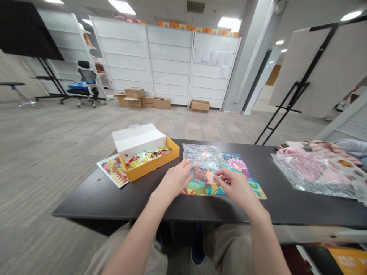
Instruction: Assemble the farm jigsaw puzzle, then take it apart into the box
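Observation:
A colourful picture sheet or puzzle (pixel 249 176) lies flat on the dark table (pixel 134 202). Crumpled clear plastic (pixel 205 154) covers its upper left part. My left hand (pixel 178 176) rests at the left edge of the plastic, fingers apart, touching it. Over the middle of the picture is my right hand (pixel 233 184), thumb and fingertips pinched together near the plastic; what they hold, if anything, is too small to tell. To the left stands an open yellow box (pixel 155 163) with a white lid and colourful pieces inside.
A printed sheet (pixel 113 170) lies partly under the box. At the right of the table are a clear plastic bag (pixel 312 172) with pink contents and folded cloths (pixel 329 149). The table's front edge runs just before my legs. Cardboard boxes (pixel 134 97) sit on the floor beyond.

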Available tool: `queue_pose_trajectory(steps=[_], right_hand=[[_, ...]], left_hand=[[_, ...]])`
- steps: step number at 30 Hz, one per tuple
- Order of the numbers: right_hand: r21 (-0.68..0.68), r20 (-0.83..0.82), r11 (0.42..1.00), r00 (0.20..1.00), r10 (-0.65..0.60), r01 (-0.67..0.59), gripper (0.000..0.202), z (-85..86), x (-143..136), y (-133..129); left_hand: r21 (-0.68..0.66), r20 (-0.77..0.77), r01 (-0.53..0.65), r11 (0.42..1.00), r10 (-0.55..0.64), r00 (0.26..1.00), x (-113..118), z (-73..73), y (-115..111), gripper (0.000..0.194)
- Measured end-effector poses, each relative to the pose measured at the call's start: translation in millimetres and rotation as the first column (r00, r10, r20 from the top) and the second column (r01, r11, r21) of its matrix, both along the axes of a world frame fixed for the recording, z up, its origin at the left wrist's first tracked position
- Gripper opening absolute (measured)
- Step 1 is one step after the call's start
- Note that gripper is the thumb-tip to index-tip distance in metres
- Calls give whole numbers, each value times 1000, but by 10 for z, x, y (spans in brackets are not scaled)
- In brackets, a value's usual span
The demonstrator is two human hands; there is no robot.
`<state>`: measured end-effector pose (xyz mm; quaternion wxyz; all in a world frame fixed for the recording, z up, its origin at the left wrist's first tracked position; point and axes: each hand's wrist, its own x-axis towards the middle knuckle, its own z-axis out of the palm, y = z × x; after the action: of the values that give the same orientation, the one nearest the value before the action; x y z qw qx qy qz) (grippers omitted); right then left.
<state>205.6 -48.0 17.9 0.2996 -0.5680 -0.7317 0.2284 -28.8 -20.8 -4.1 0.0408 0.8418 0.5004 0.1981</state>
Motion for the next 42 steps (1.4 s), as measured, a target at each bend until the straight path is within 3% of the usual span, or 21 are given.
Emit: queue_pose_trajectory(steps=[3, 8, 10, 12, 15, 18, 21, 28, 34, 42], right_hand=[[-90, 76, 993, 993, 90, -83, 23, 66, 65, 39], [-127, 194, 989, 975, 104, -80, 9, 96, 178, 310], [-127, 169, 989, 981, 95, -73, 6, 68, 208, 388], [-162, 96, 984, 991, 97, -81, 8, 8, 214, 412], [-228, -30, 967, 994, 109, -113, 10, -117, 203, 382], [-204, -61, 971, 992, 113, -123, 9, -217, 229, 338], [-191, -84, 970, 987, 139, -153, 12, -264, 315, 298], [-211, -127, 964, 983, 136, -160, 12, -265, 457, 192], [-211, -103, 968, 988, 119, -139, 6, -249, 404, 103], [-99, 32, 992, 996, 81, -78, 6, -254, 358, 70]], left_hand=[[3, 2, -26, 1000, 26, 1000, 38, -15, 144, 15], [114, 85, -91, 989, 82, 993, 81, 4, 195, 14], [203, 147, -86, 975, 56, 988, 109, 43, 117, 13], [240, 218, -9, 971, -45, 975, 161, 79, 14, 14], [139, 207, 247, 959, -273, 940, 292, 82, -102, 15], [23, 84, 363, 931, -364, 928, 449, 32, -125, 26], [-32, -17, 344, 938, -345, 938, 565, 5, -101, 35], [-87, -125, 298, 951, -307, 943, 623, 127, -97, 29], [-97, -96, 306, 947, -315, 944, 573, 70, -72, 26], [-98, -35, 370, 924, -374, 927, 507, -42, -17, 31]])
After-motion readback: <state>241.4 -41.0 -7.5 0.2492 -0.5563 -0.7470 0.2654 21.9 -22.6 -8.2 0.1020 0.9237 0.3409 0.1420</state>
